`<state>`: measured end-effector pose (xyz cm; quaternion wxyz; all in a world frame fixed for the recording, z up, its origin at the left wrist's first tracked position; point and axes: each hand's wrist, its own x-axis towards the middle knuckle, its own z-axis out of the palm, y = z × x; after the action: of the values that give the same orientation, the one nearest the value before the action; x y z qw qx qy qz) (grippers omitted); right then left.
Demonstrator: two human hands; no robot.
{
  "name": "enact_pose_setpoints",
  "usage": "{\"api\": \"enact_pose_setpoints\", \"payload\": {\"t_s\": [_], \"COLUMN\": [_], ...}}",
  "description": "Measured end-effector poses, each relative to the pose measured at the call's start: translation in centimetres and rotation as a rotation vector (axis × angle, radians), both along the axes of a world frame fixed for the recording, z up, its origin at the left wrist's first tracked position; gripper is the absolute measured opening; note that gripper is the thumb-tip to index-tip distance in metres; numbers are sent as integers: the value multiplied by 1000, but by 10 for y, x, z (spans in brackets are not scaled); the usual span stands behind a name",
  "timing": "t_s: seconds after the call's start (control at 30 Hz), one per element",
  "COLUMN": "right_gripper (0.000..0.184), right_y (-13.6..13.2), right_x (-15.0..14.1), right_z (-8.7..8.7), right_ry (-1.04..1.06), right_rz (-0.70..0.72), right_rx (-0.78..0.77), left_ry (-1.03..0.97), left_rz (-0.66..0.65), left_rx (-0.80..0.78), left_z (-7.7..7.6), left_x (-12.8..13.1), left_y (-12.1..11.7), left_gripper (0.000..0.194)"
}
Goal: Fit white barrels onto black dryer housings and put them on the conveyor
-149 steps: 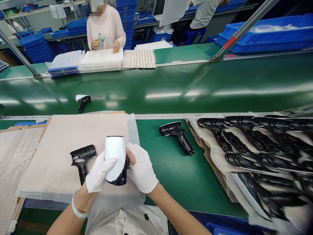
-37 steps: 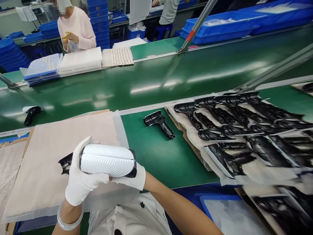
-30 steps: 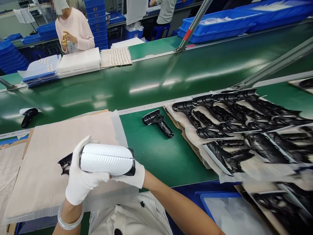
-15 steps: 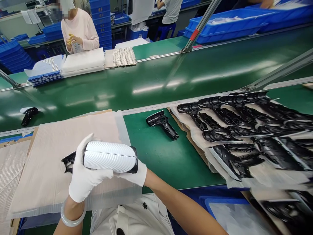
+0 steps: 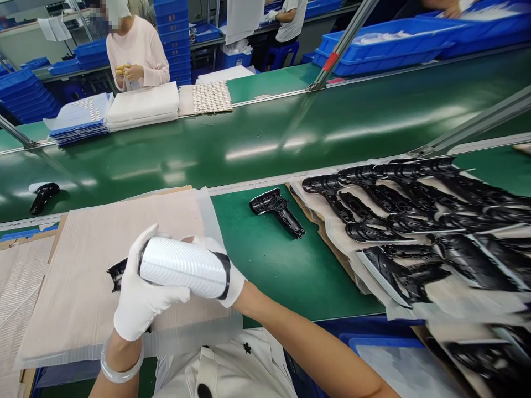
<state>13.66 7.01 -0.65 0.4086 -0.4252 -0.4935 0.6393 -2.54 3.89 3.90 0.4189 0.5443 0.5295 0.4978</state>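
A white ribbed hair dryer housing (image 5: 182, 267) with dark ends is held above the padded sheet. My left hand (image 5: 139, 296), in a white glove, wraps its left end, thumb along the lower side. My right hand (image 5: 233, 286), also gloved, grips it from behind at the right end; a bit of its fingers shows above the upper edge and the rest is hidden. A black plastic part (image 5: 117, 275) shows beside my left hand; I cannot tell whether it joins the housing. A black hair dryer shell half (image 5: 277, 211) lies on the green table to the right.
A pink-white foam sheet (image 5: 83, 265) lies under my hands. Several black shell halves (image 5: 385, 204) cover the padded board at right. Beyond runs a green conveyor (image 5: 265, 141) carrying a black-and-white piece (image 5: 43, 197). A co-worker (image 5: 136, 52) stands across it; blue bins (image 5: 385, 47) are at back right.
The housing has turned and tilted down to the right between my hands, and fingers of my right hand now show above it. The piece on the conveyor has shifted left.
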Motion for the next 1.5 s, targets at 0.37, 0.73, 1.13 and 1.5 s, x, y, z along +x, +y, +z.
{"api": "enact_pose_setpoints", "payload": {"t_s": [0.37, 0.73, 1.13, 1.5], "right_gripper": [22, 26, 21, 22], "right_y": [28, 37, 39, 37], "right_x": [7, 6, 11, 10], "right_z": [-4, 16, 13, 6], "right_ry": [-938, -1106, -1071, -1121], "right_rz": [-204, -469, -451, -389], "right_rx": [1032, 1234, 1398, 1367], "left_ry": [41, -41, 25, 169], "left_rz": [2, -47, -7, 66], "left_rx": [-12, 13, -41, -84], "left_z": [7, 0, 12, 21], "left_x": [-3, -7, -1, 3], "left_y": [2, 1, 2, 4], "left_gripper": [98, 104, 85, 74]}}
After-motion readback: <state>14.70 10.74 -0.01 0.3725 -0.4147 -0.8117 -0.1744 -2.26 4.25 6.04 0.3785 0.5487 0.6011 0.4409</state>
